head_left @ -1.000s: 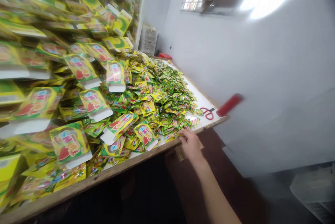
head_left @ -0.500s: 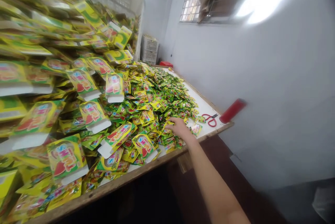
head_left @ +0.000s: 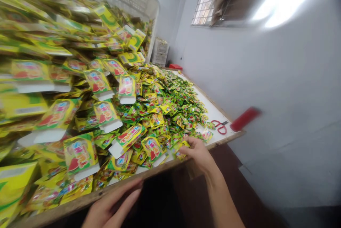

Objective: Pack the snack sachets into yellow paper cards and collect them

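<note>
My right hand (head_left: 195,151) pinches small yellow-green packets (head_left: 183,148) above the table's front edge. Low in the view, my left hand (head_left: 114,203) is beside the wooden edge, its fingers stretched toward the right and slightly bent; nothing shows between thumb and fingers. Small green and yellow packets (head_left: 170,103) lie in a large pile. Flat printed cartons with white flaps, such as one carton (head_left: 80,154) near the front, lie over the left part of the pile.
A white perforated crate (head_left: 156,32) full of cartons lies at the left. Red-handled scissors (head_left: 220,127) and a red cylinder (head_left: 244,118) are at the table's right corner. Stacked crates (head_left: 160,52) and a red object (head_left: 176,67) stand farther back.
My right hand has drawn back from the pile toward the table's edge with packets in it. My left hand has come into view at the bottom. The view has shifted slightly.
</note>
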The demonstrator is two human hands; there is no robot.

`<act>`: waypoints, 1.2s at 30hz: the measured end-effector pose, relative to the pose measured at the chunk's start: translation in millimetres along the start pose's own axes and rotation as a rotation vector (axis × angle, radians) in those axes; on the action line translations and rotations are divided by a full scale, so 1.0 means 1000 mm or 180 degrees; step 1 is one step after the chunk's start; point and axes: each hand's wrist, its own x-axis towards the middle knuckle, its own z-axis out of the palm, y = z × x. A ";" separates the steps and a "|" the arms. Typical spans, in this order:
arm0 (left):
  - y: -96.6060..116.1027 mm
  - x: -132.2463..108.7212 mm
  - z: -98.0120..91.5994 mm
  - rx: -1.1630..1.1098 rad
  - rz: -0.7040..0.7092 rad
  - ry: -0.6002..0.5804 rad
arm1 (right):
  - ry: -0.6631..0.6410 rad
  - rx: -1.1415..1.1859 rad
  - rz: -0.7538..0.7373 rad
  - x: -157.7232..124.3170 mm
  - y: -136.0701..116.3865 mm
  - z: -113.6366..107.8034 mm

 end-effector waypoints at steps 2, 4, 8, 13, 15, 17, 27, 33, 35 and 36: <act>0.009 0.011 0.021 -0.0479 -0.0173 -0.0323 | -0.0365 0.0438 0.0060 -0.021 -0.007 0.029; 0.010 0.019 0.032 -0.0776 -0.0285 -0.0438 | -0.0407 0.0912 0.0119 -0.037 -0.012 0.057; -0.006 0.020 0.027 -0.0771 -0.0419 -0.0240 | -0.0207 0.1462 0.0210 -0.051 -0.013 0.090; -0.019 0.009 0.015 -0.0539 -0.0250 -0.0127 | -0.0058 0.1019 0.0178 -0.052 -0.005 0.109; -0.017 0.007 0.014 -0.0520 -0.0181 -0.0141 | 0.0174 0.0715 0.0009 -0.052 -0.002 0.115; -0.014 0.006 0.013 -0.0512 -0.0118 -0.0219 | 0.0291 0.0539 -0.0161 -0.054 0.000 0.117; -0.026 0.045 0.033 -0.0558 0.0097 0.0232 | 0.0582 0.0870 -0.0032 -0.015 0.012 0.068; -0.024 0.077 0.065 -0.0792 0.0180 0.0353 | 0.0031 0.1126 -0.0064 0.010 0.017 0.068; -0.012 0.071 0.066 -0.0890 0.0210 0.0254 | 0.0005 0.1186 -0.0192 0.005 0.011 0.064; -0.003 0.064 0.064 -0.0990 0.0211 0.0102 | 0.0000 0.1162 -0.0268 0.001 0.007 0.059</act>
